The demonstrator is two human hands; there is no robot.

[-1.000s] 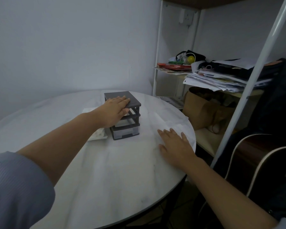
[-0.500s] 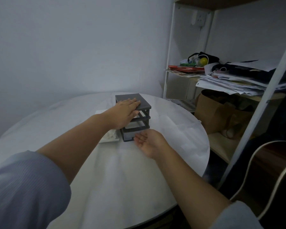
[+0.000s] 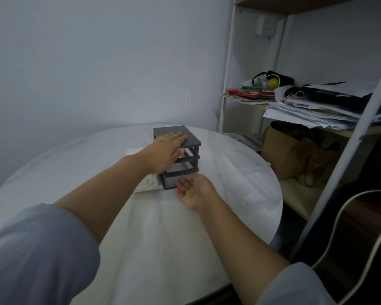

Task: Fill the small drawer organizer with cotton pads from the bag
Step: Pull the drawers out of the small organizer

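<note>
While the drawer organizer (image 3: 176, 150) at the table's (image 3: 163, 238) middle was kept pressed under the flat, released left hand (image 3: 166, 150), the right hand (image 3: 193, 190) was brought palm-up, empty, to its bottom drawer (image 3: 174, 182), probably for opening, the bag (image 3: 147, 183) lying untouched beside.

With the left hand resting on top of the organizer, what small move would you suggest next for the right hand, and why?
Probably pull the bottom drawer out. The right hand sits palm-up at its front, the left hand steadies the drawer organizer, and the bag of cotton pads lies beside it, untouched.
</note>
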